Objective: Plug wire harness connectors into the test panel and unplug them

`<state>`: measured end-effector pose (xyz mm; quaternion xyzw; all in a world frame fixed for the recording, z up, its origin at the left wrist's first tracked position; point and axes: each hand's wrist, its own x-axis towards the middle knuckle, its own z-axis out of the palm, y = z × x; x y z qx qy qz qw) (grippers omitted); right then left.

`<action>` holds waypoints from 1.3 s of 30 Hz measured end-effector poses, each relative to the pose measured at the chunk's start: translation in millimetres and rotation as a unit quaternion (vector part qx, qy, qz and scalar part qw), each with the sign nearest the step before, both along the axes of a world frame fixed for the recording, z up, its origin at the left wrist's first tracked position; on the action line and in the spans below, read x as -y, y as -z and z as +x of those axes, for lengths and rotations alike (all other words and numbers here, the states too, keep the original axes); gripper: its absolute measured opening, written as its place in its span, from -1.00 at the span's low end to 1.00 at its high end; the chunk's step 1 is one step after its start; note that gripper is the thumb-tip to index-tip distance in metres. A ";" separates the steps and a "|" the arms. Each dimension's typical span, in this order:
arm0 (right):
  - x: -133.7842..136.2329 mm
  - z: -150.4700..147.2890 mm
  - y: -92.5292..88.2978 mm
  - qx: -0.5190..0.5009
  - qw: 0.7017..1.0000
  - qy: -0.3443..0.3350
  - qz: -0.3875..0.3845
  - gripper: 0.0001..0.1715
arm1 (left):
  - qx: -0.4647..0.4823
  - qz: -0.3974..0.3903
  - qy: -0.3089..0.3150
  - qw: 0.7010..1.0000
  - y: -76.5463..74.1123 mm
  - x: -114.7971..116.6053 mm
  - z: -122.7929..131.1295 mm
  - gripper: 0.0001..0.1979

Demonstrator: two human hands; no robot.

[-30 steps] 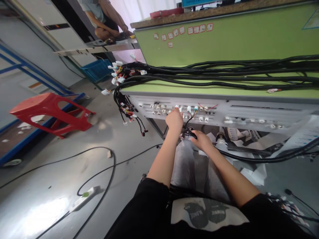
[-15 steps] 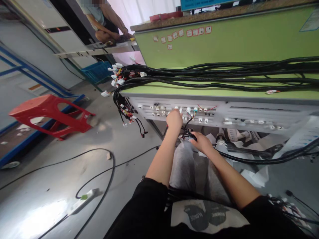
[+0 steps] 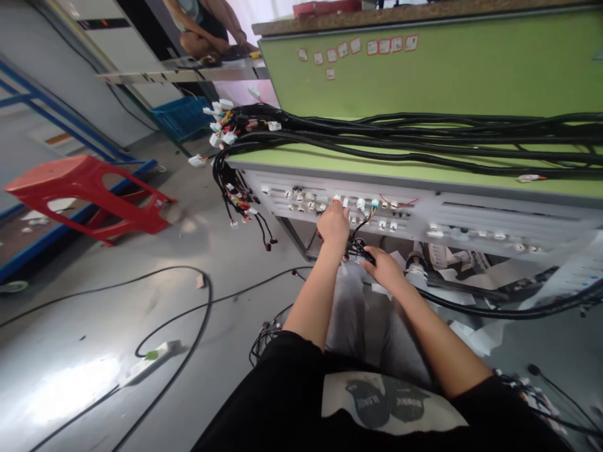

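Observation:
My left hand (image 3: pixel 333 225) is at the white connector panel (image 3: pixel 419 220), its fingers bent just below a white socket with orange in it (image 3: pixel 336 199). What those fingers pinch is hidden behind the hand. Lower and to the right, my right hand (image 3: pixel 380 266) is closed around a bundle of black wires (image 3: pixel 362 251). From that bundle a branch of coloured wires runs up to a teal-and-white connector (image 3: pixel 374 205) on the panel. Other white sockets sit in rows on both sides of my left hand.
Thick black cable harnesses (image 3: pixel 400 141) lie along the green bench, their white plugs (image 3: pixel 221 122) hanging at its left end. A red stool (image 3: pixel 89 194), a power strip (image 3: pixel 151 364) and loose cable are on the floor at left. Another person (image 3: pixel 205 31) sits behind.
The left hand has drawn slightly down from the socket row, uncovering the orange-and-white socket. My right hand keeps its hold on the wires. The camera view has shifted a little.

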<state>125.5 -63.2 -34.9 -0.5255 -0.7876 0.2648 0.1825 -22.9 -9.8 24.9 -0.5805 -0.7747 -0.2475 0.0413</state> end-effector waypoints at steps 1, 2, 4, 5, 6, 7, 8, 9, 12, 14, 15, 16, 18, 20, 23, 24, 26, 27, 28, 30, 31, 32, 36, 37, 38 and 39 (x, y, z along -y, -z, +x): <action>-1.1 0.4 1.3 -0.001 1.000 -0.001 0.002 -0.49 | 0.010 0.003 -0.001 1.000 0.0 0.7 0.5 -0.70; -2.1 0.9 2.8 -0.003 1.000 -0.002 0.005 -0.49 | 0.020 0.006 -0.002 1.000 -0.3 1.5 0.8 -0.70; -3.9 1.8 5.4 -0.009 1.000 -0.005 0.008 -0.48 | 0.039 0.015 -0.002 0.999 -1.6 3.1 1.4 -0.68; -4.5 2.2 6.4 -0.012 1.000 -0.008 0.010 -0.48 | 0.046 0.017 -0.001 0.999 -2.3 3.5 1.7 -0.68; -4.8 2.4 7.0 -0.016 1.000 -0.011 0.013 -0.48 | 0.051 0.016 0.002 0.999 -3.1 3.5 2.1 -0.68; -4.8 2.6 7.3 -0.020 1.000 -0.014 0.015 -0.49 | 0.052 0.013 0.007 0.999 -4.0 2.9 2.6 -0.69; -4.5 2.6 7.3 -0.022 0.999 -0.016 0.017 -0.49 | 0.050 0.009 0.014 0.999 -5.2 1.7 3.3 -0.70; -4.0 2.5 7.1 -0.024 0.999 -0.018 0.018 -0.49 | 0.047 0.004 0.022 0.999 -7.0 -0.1 4.1 -0.72; -2.2 1.9 5.7 -0.027 0.999 -0.015 0.017 -0.49 | 0.047 -0.014 0.042 0.998 -16.7 -4.7 4.7 -0.76; -1.8 1.6 5.2 -0.029 0.999 -0.009 0.014 -0.50 | 0.069 -0.016 0.058 0.996 -24.4 -2.1 0.7 -0.80; -1.9 1.6 5.1 -0.034 0.999 -0.008 0.012 -0.51 | 0.091 0.000 0.067 0.994 -26.7 2.4 -3.2 -0.81; -2.3 1.6 5.1 -0.042 0.999 -0.009 0.008 -0.53 | 0.121 0.028 0.072 0.990 -26.6 9.1 -8.5 -0.81; -3.9 1.6 5.2 -0.067 0.998 -0.006 -0.003 -0.57 | 0.215 0.094 0.064 0.970 -16.8 27.8 -21.2 -0.79; -6.0 1.2 5.5 -0.090 0.996 0.009 -0.015 -0.62 | 0.360 0.097 0.030 0.927 5.9 47.8 -33.3 -0.81; -8.6 0.2 6.0 -0.106 0.994 0.027 -0.022 -0.65 | 0.636 -0.067 -0.013 0.768 48.3 64.2 -42.9 -0.92; -9.1 0.0 6.1 -0.109 0.994 0.025 -0.022 -0.65 | 0.715 -0.091 -0.014 0.694 59.8 64.0 -43.5 -0.92; -10.0 0.1 6.4 -0.113 0.993 0.023 -0.025 -0.65 | 0.821 -0.076 0.001 0.565 74.2 56.3 -41.6 -0.90; -10.6 0.3 6.5 -0.114 0.993 0.024 -0.028 -0.65 | 0.850 -0.052 0.004 0.524 77.2 50.3 -39.9 -0.90; -11.3 0.6 6.6 -0.115 0.993 0.025 -0.032 -0.65 | 0.867 -0.032 0.002 0.498 78.2 44.0 -38.0 -0.91; -13.7 0.8 7.1 -0.114 0.992 0.027 -0.041 -0.66 | 0.883 -0.018 -0.018 0.469 76.7 34.3 -34.9 -0.91; -15.3 0.6 7.5 -0.111 0.992 0.028 -0.044 -0.66 | 0.888 -0.015 -0.031 0.459 75.3 32.1 -33.9 -0.92; -17.1 -0.2 7.9 -0.107 0.993 0.028 -0.044 -0.67 | 0.892 -0.012 -0.043 0.450 74.0 32.0 -33.3 -0.92; -24.9 -8.9 8.7 -0.117 0.992 0.023 -0.037 -0.72 | 0.906 0.004 -0.067 0.418 68.7 49.8 -28.6 -0.90; -26.6 -12.4 8.1 -0.138 0.989 0.019 -0.048 -0.72 | 0.904 0.023 -0.064 0.423 66.6 56.7 -25.6 -0.90; -28.2 -16.2 7.1 -0.166 0.984 0.016 -0.068 -0.69 | 0.896 0.049 -0.055 0.439 64.3 63.7 -21.8 -0.91; -29.7 -20.0 6.0 -0.199 0.975 0.015 -0.094 -0.65 | 0.880 0.082 -0.042 0.467 61.6 70.4 -17.5 -0.92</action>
